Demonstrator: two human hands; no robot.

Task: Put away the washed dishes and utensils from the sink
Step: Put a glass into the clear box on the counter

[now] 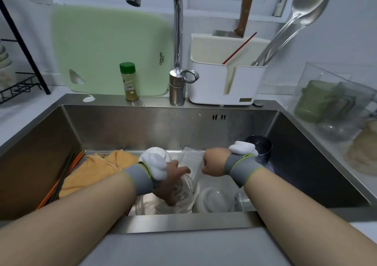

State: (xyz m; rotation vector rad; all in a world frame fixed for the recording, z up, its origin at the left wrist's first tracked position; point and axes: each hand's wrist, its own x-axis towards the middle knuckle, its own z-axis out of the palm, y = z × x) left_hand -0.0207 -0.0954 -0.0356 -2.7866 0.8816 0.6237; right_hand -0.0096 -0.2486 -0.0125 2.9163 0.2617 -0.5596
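Observation:
Both my hands are down in the steel sink [204, 126]. My left hand [173, 181] wraps round a clear round glass [184, 192] lying low in the sink. My right hand [214, 161] grips the edge of a clear square glass container [190, 159] that stands tilted between the two hands. A white bowl [156, 152] sits behind my left wrist, another white bowl [214, 199] lies upside down under my right forearm. A dark cup [260, 146] stands at the sink's right side. Orange and dark chopsticks [61, 182] lean along the left wall.
An orange cloth [95, 171] lies in the sink's left half. Behind the sink stand the tap [177, 41], a green cutting board [106, 49], a spice bottle [129, 82] and a white utensil holder [224, 82] with ladle and knife. A black rack [18, 86] is left, clear containers [330, 102] right.

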